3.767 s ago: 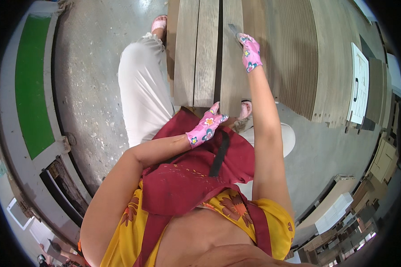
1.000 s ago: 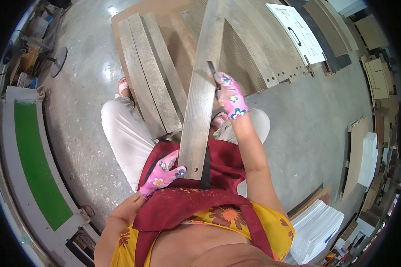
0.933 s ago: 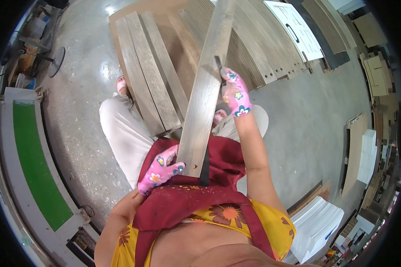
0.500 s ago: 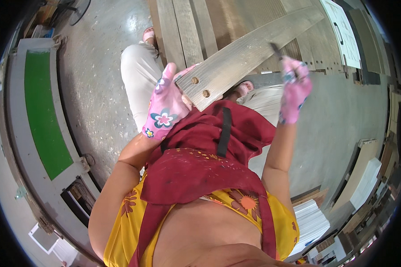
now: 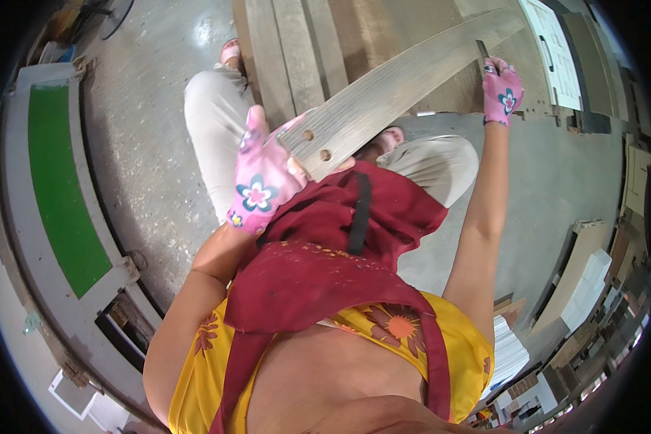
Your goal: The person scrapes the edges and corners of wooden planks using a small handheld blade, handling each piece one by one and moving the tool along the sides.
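A long weathered grey-brown wooden board (image 5: 398, 90) slants from my lap away to the far right. Its near end has two round brown spots, which look like holes or recessed plugs. My left hand (image 5: 262, 173), in a pink flowered glove, supports that near end with its fingers tucked underneath and the thumb sticking out. Farther off, beside the board's right edge, my right hand (image 5: 502, 94) in a matching glove is closed round a thin dark flat strip (image 5: 482, 53), like a blade or scraper. The strip points away from me, and its exact kind is unclear.
More wooden boards (image 5: 289, 58) lie beyond my knees. A white panel with a dark handle (image 5: 553, 54) is at the far right. On the left stands a long grey frame with a green panel (image 5: 61, 181). Stacked planks (image 5: 579, 267) line the right side.
My right hand has moved away from me and to the right along the board, carrying the dark strip, and the arm is straighter. The left hand keeps its hold with a small shift.
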### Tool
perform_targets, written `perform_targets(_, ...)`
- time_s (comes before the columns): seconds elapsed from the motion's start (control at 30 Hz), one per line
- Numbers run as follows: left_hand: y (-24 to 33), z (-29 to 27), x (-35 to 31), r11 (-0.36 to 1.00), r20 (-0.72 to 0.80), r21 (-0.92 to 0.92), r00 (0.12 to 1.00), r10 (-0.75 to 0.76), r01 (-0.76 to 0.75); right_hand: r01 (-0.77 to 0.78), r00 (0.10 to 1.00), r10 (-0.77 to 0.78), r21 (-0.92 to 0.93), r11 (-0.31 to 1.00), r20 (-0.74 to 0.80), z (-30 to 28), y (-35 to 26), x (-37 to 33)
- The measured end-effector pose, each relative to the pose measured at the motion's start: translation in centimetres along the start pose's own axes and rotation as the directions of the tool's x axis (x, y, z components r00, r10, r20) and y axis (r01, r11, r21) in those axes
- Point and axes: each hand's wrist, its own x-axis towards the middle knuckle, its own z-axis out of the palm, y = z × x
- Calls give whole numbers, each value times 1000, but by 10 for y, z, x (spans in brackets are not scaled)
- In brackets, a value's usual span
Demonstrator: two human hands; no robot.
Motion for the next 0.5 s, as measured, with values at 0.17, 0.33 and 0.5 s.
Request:
perform_targets(0.17,4,-26,2,845,-132,523,968,211,-113,435,845,-520,404,804,125,-27,-124,-64)
perform_targets(0.33,26,-13,-29,839,-167,545,980,107,1,507,722,-644,439,742,254,-41,-159,-59)
perform_targets(0.5,54,-59,-94,740,-395,673,849,352,6,193,936,-250,231,954,248,72,2,2)
